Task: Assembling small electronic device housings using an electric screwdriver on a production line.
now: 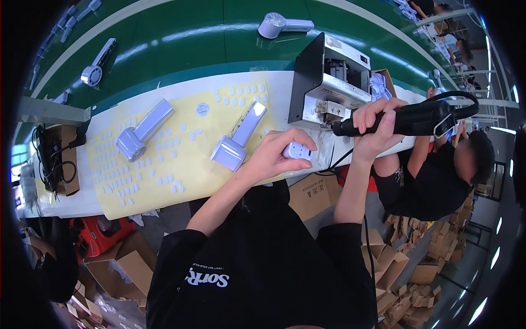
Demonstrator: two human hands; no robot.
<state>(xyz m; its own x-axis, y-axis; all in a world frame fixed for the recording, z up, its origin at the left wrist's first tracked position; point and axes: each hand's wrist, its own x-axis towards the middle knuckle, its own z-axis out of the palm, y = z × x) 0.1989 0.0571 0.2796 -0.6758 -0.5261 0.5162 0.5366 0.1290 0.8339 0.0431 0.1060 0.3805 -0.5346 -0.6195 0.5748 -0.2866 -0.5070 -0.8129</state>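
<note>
My left hand (pixel 278 152) is closed around a small pale lavender plastic part (pixel 297 150), whose face with several small dark holes is turned up. Fingers and thumb grip it from both sides, so its full shape is hidden. A black electric screwdriver (pixel 408 119) lies level in my right hand (pixel 375 127), fingers wrapped round its front end. Its tip points left, at the front outlet of a black and silver screw feeder (pixel 331 107); whether they touch I cannot tell. Left of my left hand lies a lavender handheld fan (pixel 230 152), with a second handheld fan (pixel 131 143) farther left.
Many small white oval pieces (pixel 123 181) dot a yellow sheet (pixel 192 186) on the table. Behind runs a green conveyor (pixel 203 41) carrying more fans (pixel 271 26). A cardboard box with black cables (pixel 68 186) stands at left. A co-worker (pixel 433 181) sits at right. Cartons (pixel 123 268) lie below.
</note>
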